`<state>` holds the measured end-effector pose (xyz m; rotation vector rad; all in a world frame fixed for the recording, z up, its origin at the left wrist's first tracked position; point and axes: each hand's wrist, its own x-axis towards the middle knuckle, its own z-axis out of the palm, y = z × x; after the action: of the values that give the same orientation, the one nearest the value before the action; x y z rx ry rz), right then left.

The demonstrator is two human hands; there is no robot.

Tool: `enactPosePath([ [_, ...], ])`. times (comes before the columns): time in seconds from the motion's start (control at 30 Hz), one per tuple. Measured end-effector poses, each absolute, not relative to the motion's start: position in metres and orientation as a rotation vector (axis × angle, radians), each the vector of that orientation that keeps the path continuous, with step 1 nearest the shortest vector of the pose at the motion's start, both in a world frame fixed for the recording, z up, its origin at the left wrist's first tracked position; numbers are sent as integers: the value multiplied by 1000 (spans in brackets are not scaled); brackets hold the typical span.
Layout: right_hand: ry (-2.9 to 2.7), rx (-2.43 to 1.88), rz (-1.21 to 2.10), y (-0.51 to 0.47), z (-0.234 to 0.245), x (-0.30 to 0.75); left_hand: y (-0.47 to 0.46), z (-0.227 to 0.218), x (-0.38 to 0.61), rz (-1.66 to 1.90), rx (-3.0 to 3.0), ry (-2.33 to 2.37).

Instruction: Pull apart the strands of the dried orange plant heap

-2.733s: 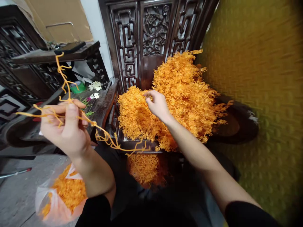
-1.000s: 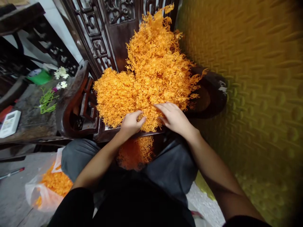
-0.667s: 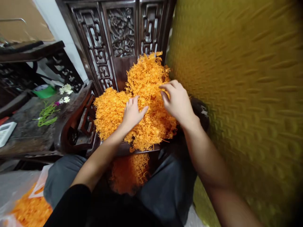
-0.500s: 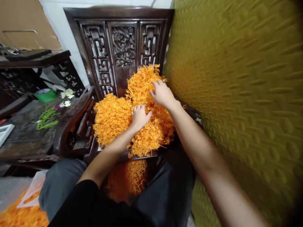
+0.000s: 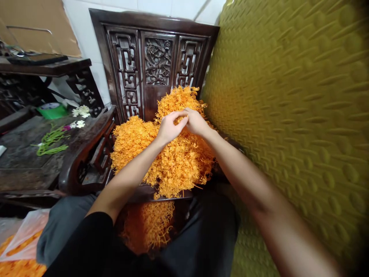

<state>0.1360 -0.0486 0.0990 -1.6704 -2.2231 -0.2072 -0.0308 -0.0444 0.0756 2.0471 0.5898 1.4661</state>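
Observation:
A heap of bright orange, curly, flower-like pieces (image 5: 178,165) fills the seat of a dark carved wooden chair (image 5: 157,92). Above its middle, my left hand (image 5: 170,127) and my right hand (image 5: 196,121) meet at the fingertips. The left thumb and fingers curl into a ring, their tips pressed together beside the right hand. My right hand is bent inward, fingers closed. Whatever sits between the fingertips is hidden or too small to name. More orange pieces (image 5: 160,227) show lower down, below the seat's front edge between my legs.
A yellow-green textured mat (image 5: 288,96) stands upright close on the right. Left, a dark wooden table (image 5: 25,169) bears a green tape roll (image 5: 52,110), white flowers (image 5: 81,111) and green strands (image 5: 52,140). A pale plastic bag (image 5: 31,234) with orange pieces lies bottom left.
My hands were apart over the heap with fingers spread. They have come together, the right moving down and left, the left moving up, and their fingers have closed.

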Motion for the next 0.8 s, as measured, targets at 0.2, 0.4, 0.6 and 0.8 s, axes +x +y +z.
enactPosePath([
  [0.2,-2252,-2084,-32,-44,116,153,-24,100,-40,1232,2001,951],
  [0.4,-2444,-2276,66,-55,120,148,-30,76,-46,828,2402,1373],
  [0.6,-2334,-2344,-381,-57,137,127,-41,40,-19,619,2317,1370],
  [0.8,-1995,-2282,-740,-68,183,133,-49,2,-3,668,2245,1417],
])
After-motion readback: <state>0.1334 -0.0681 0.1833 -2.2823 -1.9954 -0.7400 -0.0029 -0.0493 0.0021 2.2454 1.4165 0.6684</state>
